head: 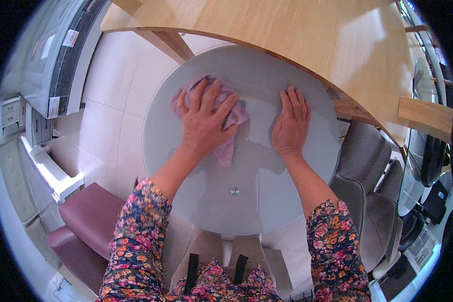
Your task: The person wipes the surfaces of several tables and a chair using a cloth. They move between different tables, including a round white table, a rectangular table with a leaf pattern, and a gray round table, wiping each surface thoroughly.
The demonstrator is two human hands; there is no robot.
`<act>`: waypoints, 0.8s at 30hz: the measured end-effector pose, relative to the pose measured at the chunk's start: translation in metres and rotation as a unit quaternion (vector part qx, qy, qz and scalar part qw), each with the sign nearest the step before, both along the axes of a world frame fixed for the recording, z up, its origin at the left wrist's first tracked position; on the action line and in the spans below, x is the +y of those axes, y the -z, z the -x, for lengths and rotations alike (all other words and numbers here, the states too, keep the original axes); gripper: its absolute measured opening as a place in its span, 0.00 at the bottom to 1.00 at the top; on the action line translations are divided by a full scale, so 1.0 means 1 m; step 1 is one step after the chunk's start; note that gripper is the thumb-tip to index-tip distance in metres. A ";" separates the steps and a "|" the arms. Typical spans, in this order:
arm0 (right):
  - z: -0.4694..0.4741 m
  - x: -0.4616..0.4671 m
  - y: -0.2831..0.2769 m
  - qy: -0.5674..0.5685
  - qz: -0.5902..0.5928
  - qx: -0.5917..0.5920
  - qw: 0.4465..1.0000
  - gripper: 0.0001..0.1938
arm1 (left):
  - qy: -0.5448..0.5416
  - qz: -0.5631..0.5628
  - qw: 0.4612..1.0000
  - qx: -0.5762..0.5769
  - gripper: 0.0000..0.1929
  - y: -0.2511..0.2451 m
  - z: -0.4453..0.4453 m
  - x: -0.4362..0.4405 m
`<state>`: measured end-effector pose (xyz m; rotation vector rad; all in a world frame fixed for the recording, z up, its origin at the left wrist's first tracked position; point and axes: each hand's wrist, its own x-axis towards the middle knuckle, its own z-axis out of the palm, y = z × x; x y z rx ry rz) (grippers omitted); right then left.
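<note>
A crumpled pink cloth [226, 151] lies on a round, glossy grey tabletop [287, 204]. My left hand [207, 117] presses on the cloth with its fingers spread, covering part of it. One corner of the cloth trails out below my palm. To the right, my right hand [292, 120] rests palm down on the same tabletop, fingers nearly together and nothing under them that I can see. A small round metal disc [234, 191] sits in the tabletop close to me.
A wooden table [264, 26] overhangs the far side of the round top. Dark grey upholstered chairs [366, 158] stand at the right, a maroon padded seat [94, 215] at the lower left. Beyond the pale tiled floor [109, 90], a large wrapped item [71, 68] stands at the upper left.
</note>
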<state>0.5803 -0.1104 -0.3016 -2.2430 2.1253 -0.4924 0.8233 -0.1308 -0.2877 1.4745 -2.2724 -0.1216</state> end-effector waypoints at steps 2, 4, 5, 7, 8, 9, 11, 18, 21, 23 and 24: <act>-0.006 0.003 -0.002 -0.014 0.004 0.003 1.000 0.28 | 0.027 0.020 0.999 0.021 0.35 0.000 0.010 -0.025; -0.010 0.005 -0.004 0.002 -0.005 -0.005 1.000 0.27 | 0.051 0.037 0.997 0.036 0.34 0.004 0.031 -0.056; -0.011 0.006 -0.005 0.006 -0.010 -0.006 1.000 0.27 | 0.062 0.045 0.996 0.042 0.32 0.006 0.039 -0.072; -0.010 0.006 -0.005 0.003 -0.018 -0.005 1.000 0.30 | 0.063 0.030 0.997 0.014 0.31 0.007 0.052 -0.102; -0.009 0.006 -0.005 0.007 -0.025 -0.007 1.000 0.31 | 0.054 0.005 0.998 -0.021 0.31 0.006 0.055 -0.116; -0.008 0.006 -0.004 0.006 -0.026 0.004 1.000 0.31 | 0.046 -0.028 0.997 -0.064 0.31 0.005 0.055 -0.127; -0.006 0.005 -0.003 0.020 -0.050 0.020 0.998 0.31 | 0.008 -0.075 0.994 -0.073 0.32 0.003 0.046 -0.138; -0.004 0.004 -0.002 -0.008 0.012 0.011 1.000 0.27 | -0.103 0.034 0.994 -0.022 0.33 0.010 -0.055 -0.073; -0.002 0.005 -0.001 -0.014 0.018 0.006 1.000 0.27 | -0.149 0.035 0.988 -0.021 0.35 0.012 -0.089 -0.016; 0.000 0.005 -0.001 -0.017 0.019 0.006 1.000 0.27 | -0.166 0.032 0.985 -0.022 0.36 0.011 -0.102 0.026; 0.001 0.005 0.000 -0.016 0.020 0.009 1.000 0.27 | -0.171 0.026 0.985 -0.022 0.37 0.010 -0.107 0.049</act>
